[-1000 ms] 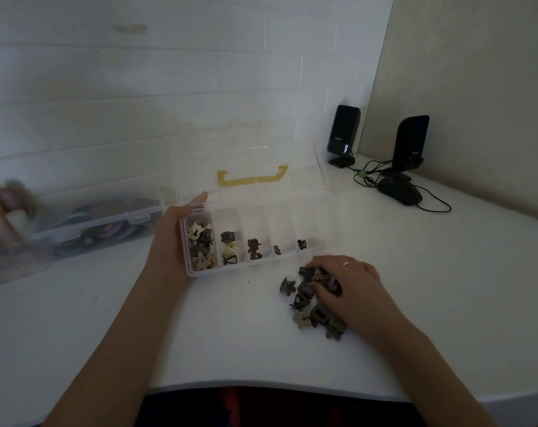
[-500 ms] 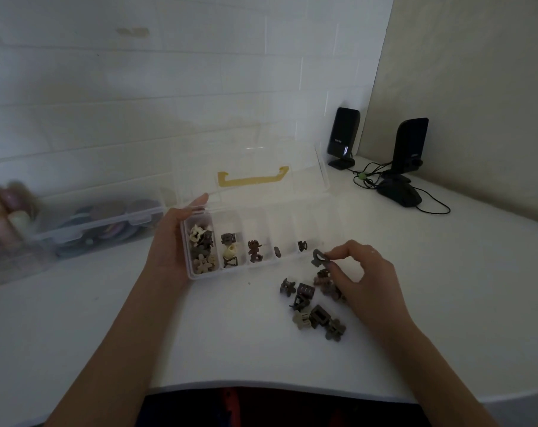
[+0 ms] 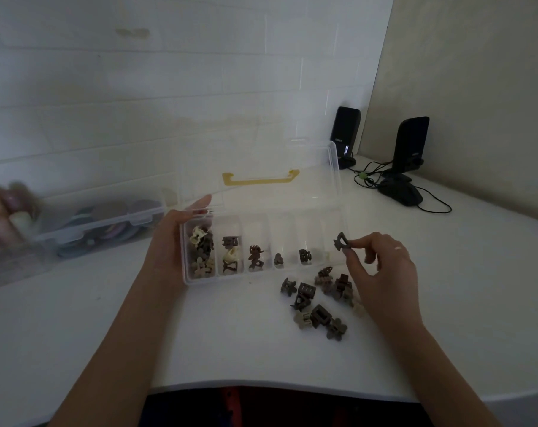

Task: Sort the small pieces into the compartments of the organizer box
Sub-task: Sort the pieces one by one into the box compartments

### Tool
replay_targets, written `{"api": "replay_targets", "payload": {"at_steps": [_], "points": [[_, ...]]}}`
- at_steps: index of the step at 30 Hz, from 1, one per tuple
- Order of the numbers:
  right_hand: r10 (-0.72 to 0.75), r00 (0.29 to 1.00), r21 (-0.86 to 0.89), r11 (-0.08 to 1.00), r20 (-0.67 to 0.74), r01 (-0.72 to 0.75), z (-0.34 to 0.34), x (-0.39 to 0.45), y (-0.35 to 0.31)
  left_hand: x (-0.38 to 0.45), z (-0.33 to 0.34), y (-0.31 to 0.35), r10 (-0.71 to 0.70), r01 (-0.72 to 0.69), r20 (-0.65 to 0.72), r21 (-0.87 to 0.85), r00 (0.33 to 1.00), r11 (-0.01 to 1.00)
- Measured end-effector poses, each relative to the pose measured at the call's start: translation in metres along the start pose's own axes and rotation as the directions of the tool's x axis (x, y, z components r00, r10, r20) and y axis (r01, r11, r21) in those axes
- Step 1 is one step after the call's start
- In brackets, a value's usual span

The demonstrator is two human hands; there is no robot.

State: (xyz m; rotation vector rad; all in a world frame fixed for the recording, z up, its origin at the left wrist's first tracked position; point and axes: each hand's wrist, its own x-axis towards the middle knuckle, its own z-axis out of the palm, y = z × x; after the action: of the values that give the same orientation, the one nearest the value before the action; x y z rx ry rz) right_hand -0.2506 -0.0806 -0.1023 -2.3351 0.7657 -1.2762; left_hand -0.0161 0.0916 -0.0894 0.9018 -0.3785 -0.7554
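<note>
Near edge: white table (image 3: pixel 199 349), both forearms reaching in from below

Loose pile of small pieces (image 3: pixel 318 300) on table just in front of organizer box, by its R end – dark brown/grey w/ a few beige, clip-like shapes; a good number unsorted yet

R hand (image 3: pixel 381 266) raised above pile, thumb + forefinger pinching one dark piece (image 3: pixel 341 241), other fingers loosely curled. Piece held up at box's R end, over or just beside the rightmost compartment – can't tell which. Prob. lifted clear to read its shape before choosing a slot

L hand (image 3: pixel 172 241) wrapped round L end wall of organizer box (image 3: pixel 261 274), thumb along the far rim; looks like bracing so the light box won't slide when pieces drop in

Box: clear, one row of compartments. Leftmost fullest (beige + dark mix), next has a few, then single pieces in following ones; rightmost contents unclear. Lid (image 3: pixel 261 174) open, tilted back, yellow handle (image 3: pixel 260 179) on it

Further L: 2nd clear container (image 3: pixel 107 223) w/ round coloured items, blurred

Far R corner: two black speakers (image 3: pixel 411 143), cables, against wall
</note>
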Motion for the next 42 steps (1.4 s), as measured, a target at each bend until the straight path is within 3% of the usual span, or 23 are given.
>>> {"api": "replay_targets", "payload": {"at_steps": [15, 24, 30, 36, 42], "points": [[-0.093, 0.995, -0.278, 0.956, 0.028, 0.097, 0.009, 0.003, -0.006, -0.008, 0.003, -0.001, -0.033, 0.032, 0.072, 0.012, 0.997, 0.999], [-0.044, 0.999, -0.149, 0.988, -0.022, 0.040, -0.003, -0.002, -0.007, -0.001, 0.001, 0.001, 0.026, -0.034, -0.097, -0.078, 0.995, 0.996], [0.014, 0.989, -0.160, 0.987, 0.144, 0.010, -0.002, -0.003, -0.003, -0.004, 0.008, 0.002, 0.071, -0.086, -0.157, -0.087, 0.985, 0.993], [0.076, 0.882, -0.177, 0.984, 0.466, 0.008, 0.004, -0.004, 0.002, -0.006, 0.009, 0.001, 0.049, -0.056, -0.112, -0.060, 0.992, 0.997], [0.041, 0.869, -0.109, 0.994, 0.492, 0.015, 0.006, -0.004, 0.003, -0.005, 0.006, 0.001, 0.045, -0.050, -0.109, -0.043, 0.993, 0.998]]}}
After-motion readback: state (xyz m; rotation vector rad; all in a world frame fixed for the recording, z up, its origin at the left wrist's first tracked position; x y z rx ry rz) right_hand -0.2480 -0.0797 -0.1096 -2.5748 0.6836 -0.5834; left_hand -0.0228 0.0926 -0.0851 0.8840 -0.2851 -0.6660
